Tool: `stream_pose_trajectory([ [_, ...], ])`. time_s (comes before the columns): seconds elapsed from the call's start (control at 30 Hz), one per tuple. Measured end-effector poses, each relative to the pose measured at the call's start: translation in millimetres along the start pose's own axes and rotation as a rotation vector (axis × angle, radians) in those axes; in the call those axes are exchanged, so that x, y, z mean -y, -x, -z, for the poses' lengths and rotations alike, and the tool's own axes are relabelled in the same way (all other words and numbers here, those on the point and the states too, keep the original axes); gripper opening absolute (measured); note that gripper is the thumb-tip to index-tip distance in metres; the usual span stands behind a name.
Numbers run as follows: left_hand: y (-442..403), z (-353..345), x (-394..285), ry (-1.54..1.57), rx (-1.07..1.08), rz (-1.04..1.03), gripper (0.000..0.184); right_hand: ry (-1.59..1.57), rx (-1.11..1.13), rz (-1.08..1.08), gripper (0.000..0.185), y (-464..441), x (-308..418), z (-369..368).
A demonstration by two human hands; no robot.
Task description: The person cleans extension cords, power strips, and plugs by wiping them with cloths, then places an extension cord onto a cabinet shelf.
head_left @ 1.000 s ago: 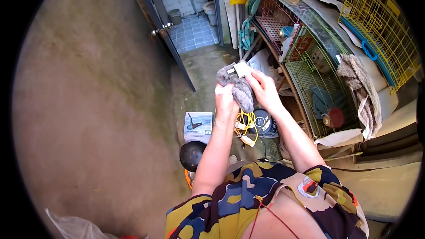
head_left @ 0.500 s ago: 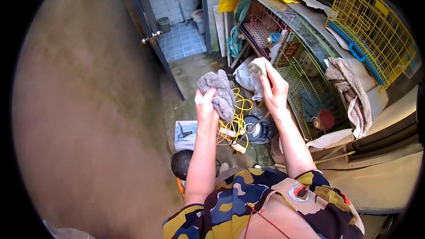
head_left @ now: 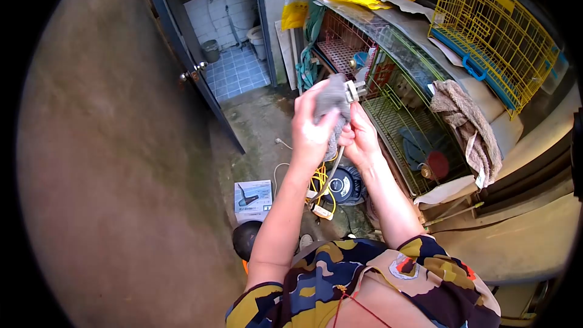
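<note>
My left hand is closed around a grey cloth, which is blurred by motion. The cloth wraps the side of a white power plug, whose metal prongs point to the right. Just below the plug, my right hand pinches the plug's cord and touches the cloth. A grey-beige cord hangs from there toward the floor. Fingers and cloth hide much of the plug's body.
Yellow cable lies coiled on the floor beside a round black device and a hair dryer box. Wire cages stand at right, with a brown towel draped over them. A door stands ajar at left.
My left hand has brought the grey cloth rightward onto the plug. My right hand has come down and left, and the plug's prongs now show. The view has shifted slightly.
</note>
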State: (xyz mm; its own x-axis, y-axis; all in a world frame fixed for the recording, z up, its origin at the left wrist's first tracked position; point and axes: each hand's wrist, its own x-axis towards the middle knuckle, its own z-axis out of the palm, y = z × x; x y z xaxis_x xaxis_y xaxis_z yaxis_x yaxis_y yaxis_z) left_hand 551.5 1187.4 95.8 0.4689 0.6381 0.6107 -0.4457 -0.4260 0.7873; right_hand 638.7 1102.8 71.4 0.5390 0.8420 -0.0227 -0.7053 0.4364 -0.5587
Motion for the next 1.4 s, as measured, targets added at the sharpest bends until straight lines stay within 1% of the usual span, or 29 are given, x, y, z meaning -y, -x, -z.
stream_pose_trajectory([
  [0.07,-13,-1,0,-0.359,0.111,-0.194,0.035,0.253,0.131,0.058,0.020,-1,-4,2],
  [0.1,-17,-2,5,-0.325,0.102,-0.235,0.031,0.248,0.132,0.052,0.020,0,-6,6],
  [0.13,-18,-2,6,-0.330,0.103,-0.235,0.031,0.223,0.167,0.013,0.020,0,-4,11],
  [0.2,-21,-4,2,-0.196,0.102,-0.022,0.022,0.199,0.208,-0.029,0.020,2,-4,10],
  [0.23,-26,-6,0,-0.161,0.008,0.120,0.019,0.108,0.178,-0.074,0.021,5,-5,9],
  [0.27,-31,-4,7,-0.052,0.023,0.233,0.019,0.017,0.144,-0.120,0.022,8,-6,8],
  [0.33,-36,-5,26,0.127,0.040,0.421,0.019,-0.021,0.166,-0.146,0.024,8,-5,10],
  [0.37,-37,-5,30,0.127,0.037,0.422,0.019,-0.045,0.189,-0.140,0.024,6,-4,11],
  [0.43,-34,-8,38,0.042,-0.040,0.323,0.017,-0.085,0.209,-0.131,0.022,5,-3,10],
  [0.47,-28,-11,34,-0.247,-0.092,-0.009,0.016,-0.088,0.207,-0.131,0.022,4,-3,11],
  [0.53,-14,-15,-2,-0.365,-0.034,-0.104,0.016,0.059,0.037,-0.094,0.018,1,1,13],
  [0.57,-7,-15,-8,-0.397,0.017,-0.101,0.020,0.064,0.075,-0.091,0.015,2,2,11],
  [0.6,-3,-14,-7,-0.505,0.073,-0.233,0.022,0.063,0.072,-0.092,0.015,2,-4,8],
  [0.67,5,-10,-21,-0.592,0.178,-0.224,0.021,0.216,-0.337,0.088,0.015,1,-17,-1],
  [0.73,1,3,-14,-0.413,0.346,-0.092,0.021,0.223,-0.143,0.041,0.023,0,-21,34],
  [0.77,-3,14,-11,-0.219,0.442,-0.001,0.022,0.210,-0.171,0.022,0.022,3,-16,25],
  [0.8,-7,24,-6,-0.098,0.501,0.021,0.022,0.196,-0.198,0.003,0.022,5,-11,16],
  [0.87,-2,38,7,-0.086,0.293,0.265,0.020,0.025,0.253,-0.066,0.036,4,10,12],
  [0.93,-3,41,13,0.035,0.024,0.343,0.022,0.097,0.255,-0.030,0.037,0,17,4],
  [0.97,-5,40,10,0.088,-0.022,0.348,0.024,0.101,0.256,-0.031,0.033,1,15,2],
  [1.0,-7,37,10,0.089,-0.024,0.348,0.024,0.104,0.220,-0.055,0.027,1,12,2],
  [1.1,-15,27,6,-0.214,-0.093,0.013,0.022,0.085,0.164,-0.078,0.020,2,2,-2],
  [1.13,-17,26,5,-0.218,-0.095,0.009,0.022,0.084,0.169,-0.079,0.020,0,0,-2],
  [1.2,-20,22,2,-0.310,-0.094,-0.097,0.023,0.061,0.166,-0.083,0.015,-2,-3,-1],
  [1.23,-19,20,-1,-0.297,-0.053,-0.148,0.023,0.087,0.083,-0.072,0.010,-1,-4,-2],
  [1.27,-18,17,-1,-0.316,0.003,-0.168,0.022,0.087,0.086,-0.071,0.010,0,-5,-5],
  [1.33,-13,6,-5,-0.405,-0.015,-0.117,0.021,0.250,0.012,-0.037,0.010,1,-7,-9],
  [1.37,-9,4,-3,-0.435,-0.032,-0.163,0.021,0.259,0.032,-0.021,0.009,1,-8,-7],
  [1.4,-5,2,-1,-0.547,0.007,-0.238,0.021,0.255,0.031,-0.017,0.009,1,-8,-6],
])
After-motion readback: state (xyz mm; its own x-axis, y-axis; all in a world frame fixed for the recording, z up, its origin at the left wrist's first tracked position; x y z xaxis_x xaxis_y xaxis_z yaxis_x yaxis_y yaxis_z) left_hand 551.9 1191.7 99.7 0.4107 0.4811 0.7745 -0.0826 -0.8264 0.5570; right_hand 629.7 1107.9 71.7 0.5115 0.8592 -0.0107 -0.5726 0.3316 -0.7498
